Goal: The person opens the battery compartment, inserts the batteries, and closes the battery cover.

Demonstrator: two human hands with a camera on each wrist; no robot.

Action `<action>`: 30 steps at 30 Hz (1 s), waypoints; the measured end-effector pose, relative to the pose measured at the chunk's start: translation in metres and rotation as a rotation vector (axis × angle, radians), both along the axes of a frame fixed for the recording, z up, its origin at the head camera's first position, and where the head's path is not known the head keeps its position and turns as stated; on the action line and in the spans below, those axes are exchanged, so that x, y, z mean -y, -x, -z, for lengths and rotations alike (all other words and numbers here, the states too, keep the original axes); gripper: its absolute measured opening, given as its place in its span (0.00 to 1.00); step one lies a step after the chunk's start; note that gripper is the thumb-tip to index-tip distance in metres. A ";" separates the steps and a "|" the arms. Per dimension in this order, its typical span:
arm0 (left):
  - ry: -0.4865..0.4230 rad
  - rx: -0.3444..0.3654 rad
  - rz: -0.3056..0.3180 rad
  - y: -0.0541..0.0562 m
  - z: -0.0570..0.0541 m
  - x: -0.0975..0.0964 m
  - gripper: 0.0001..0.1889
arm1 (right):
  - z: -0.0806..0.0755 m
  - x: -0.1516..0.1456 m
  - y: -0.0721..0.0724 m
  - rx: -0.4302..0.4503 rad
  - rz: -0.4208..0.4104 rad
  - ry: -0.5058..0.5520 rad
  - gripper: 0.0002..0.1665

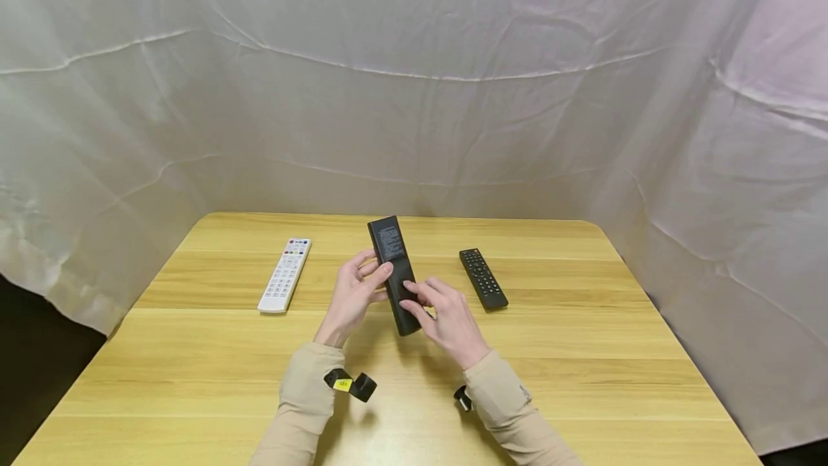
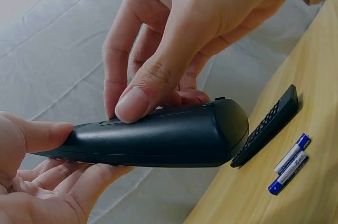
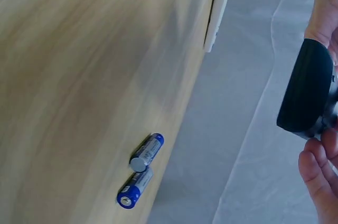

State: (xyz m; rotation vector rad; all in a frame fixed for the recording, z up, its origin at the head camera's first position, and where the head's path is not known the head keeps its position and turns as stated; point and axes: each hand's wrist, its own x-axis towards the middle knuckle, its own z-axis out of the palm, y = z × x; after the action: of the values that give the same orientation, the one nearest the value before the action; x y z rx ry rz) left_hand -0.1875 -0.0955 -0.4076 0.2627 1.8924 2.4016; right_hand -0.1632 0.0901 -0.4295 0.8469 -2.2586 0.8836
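A black remote control [image 1: 393, 268] is held up above the table, its labelled back facing the head camera. My left hand [image 1: 352, 292] grips it from the left, thumb on the back and fingers beneath. My right hand [image 1: 449, 315] is at the lower half, with thumb and index fingertips on the back surface. The left wrist view shows these fingertips [image 2: 132, 105] close together there and a small raised tab near the thick end. Two blue-and-white batteries [image 2: 289, 164] lie side by side on the table, mostly hidden behind my right hand in the head view.
On the wooden table [image 1: 213, 380], a white remote control [image 1: 284, 276] lies to the left and a smaller black remote control [image 1: 484, 279] to the right. Pale curtains [image 1: 414, 92] surround the table's back and sides.
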 end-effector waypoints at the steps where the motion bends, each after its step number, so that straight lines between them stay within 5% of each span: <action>1: 0.001 0.000 -0.001 0.000 0.000 0.000 0.23 | 0.000 0.000 0.001 -0.014 -0.004 -0.001 0.19; 9: -0.004 0.011 0.003 0.001 0.000 0.001 0.23 | 0.002 -0.002 0.004 -0.083 -0.022 -0.010 0.21; 19: -0.010 0.028 0.005 0.000 0.002 0.000 0.22 | 0.005 -0.008 0.007 0.021 -0.130 0.060 0.19; 24: 0.021 0.019 0.003 0.000 0.002 0.001 0.22 | 0.005 -0.013 0.014 0.044 -0.172 0.167 0.16; 30: 0.050 0.068 0.001 0.001 0.001 0.003 0.23 | 0.002 -0.021 0.022 0.071 -0.096 0.364 0.11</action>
State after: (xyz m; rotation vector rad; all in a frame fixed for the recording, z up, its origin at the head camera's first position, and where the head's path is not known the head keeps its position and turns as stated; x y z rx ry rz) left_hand -0.1886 -0.0990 -0.4081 0.1764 1.9185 2.3280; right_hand -0.1850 0.1107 -0.4318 0.7690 -2.0371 1.3381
